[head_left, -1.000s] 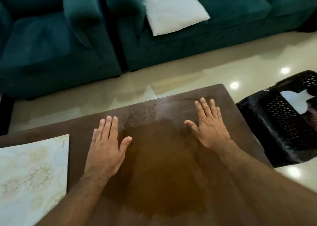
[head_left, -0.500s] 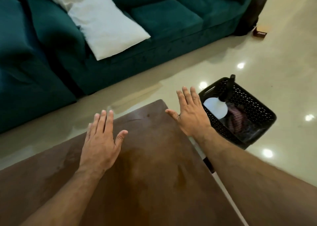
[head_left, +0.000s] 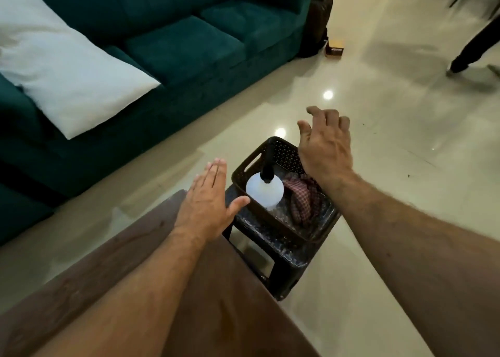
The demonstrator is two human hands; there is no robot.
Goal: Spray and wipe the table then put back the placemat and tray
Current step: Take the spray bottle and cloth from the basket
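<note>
Two bare hands are over the scene, and neither one holds anything. The left hand [head_left: 208, 207] is flat, with the fingers straight and close together and the thumb spread to the side; it is above the far corner of the brown wooden table [head_left: 81, 289]. The right hand [head_left: 324, 151] is past the table edge, above the far side of the black perforated basket [head_left: 270, 221]; its fingers are relaxed and a little bent downward, touching nothing.

The basket stands on a dark stool [head_left: 286, 262] just beside the table corner. Inside the basket, on the side nearer to the table, there is a white spray bottle [head_left: 263, 194] with a black nozzle, standing upright. Next to it, touching or almost touching, lies a crumpled checkered cloth [head_left: 300, 199] in red and white. No label or writing can be read on the bottle.

Behind, a teal sofa [head_left: 176, 45] carries a white pillow [head_left: 67, 77]. At the end of the sofa a dark bag [head_left: 318, 18] leans, and near it on the glossy floor [head_left: 378, 167] sits a small box [head_left: 335, 48] with yellow on top; its print is too small to read. The placemat and the tray are outside this view. At the far right edge a dark leg of another person [head_left: 476, 45] is visible.
</note>
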